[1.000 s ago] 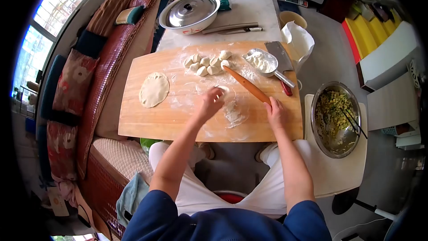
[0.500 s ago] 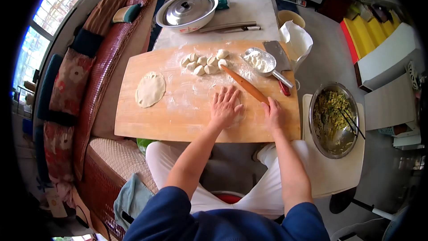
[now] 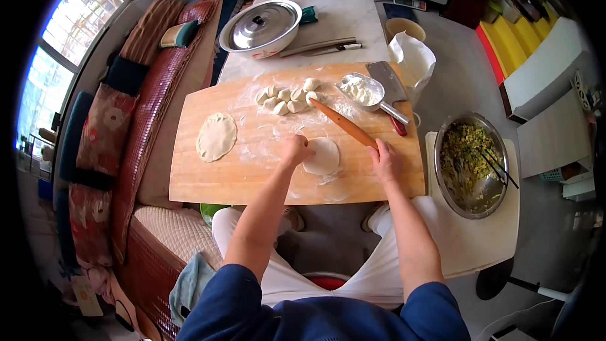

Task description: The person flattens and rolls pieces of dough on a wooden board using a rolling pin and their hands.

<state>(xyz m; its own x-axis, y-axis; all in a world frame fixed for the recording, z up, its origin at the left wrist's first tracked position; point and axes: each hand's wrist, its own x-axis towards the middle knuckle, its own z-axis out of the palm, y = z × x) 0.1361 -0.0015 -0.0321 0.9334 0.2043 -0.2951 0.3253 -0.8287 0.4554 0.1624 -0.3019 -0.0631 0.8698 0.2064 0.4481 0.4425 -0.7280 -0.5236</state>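
My right hand [image 3: 386, 163] is wrapped round the near end of a wooden rolling pin [image 3: 344, 123], which slants up and left towards several small dough pieces [image 3: 282, 100]. A small flattened round of dough [image 3: 323, 158] lies on the floured wooden board [image 3: 208, 186]. At its left edge, my left hand [image 3: 295, 150] is closed, thumb over the dough in what looks like a pinch; its fingertips are partly hidden. A larger rolled dough wrapper [image 3: 216, 137] rests flat at the board's left.
A metal scoop of flour [image 3: 363, 90] and a cleaver [image 3: 387, 82] lie at the board's back right. Behind stands a lidded basin [image 3: 262, 25]. A steel bowl of chopped filling [image 3: 470, 164] with chopsticks sits at the right. A sofa [image 3: 154, 88] runs along the left.
My left hand has gone from lying flat over the dough to closed at its left edge, uncovering the small round. My right hand keeps hold of the rolling pin. The view has shifted slightly.
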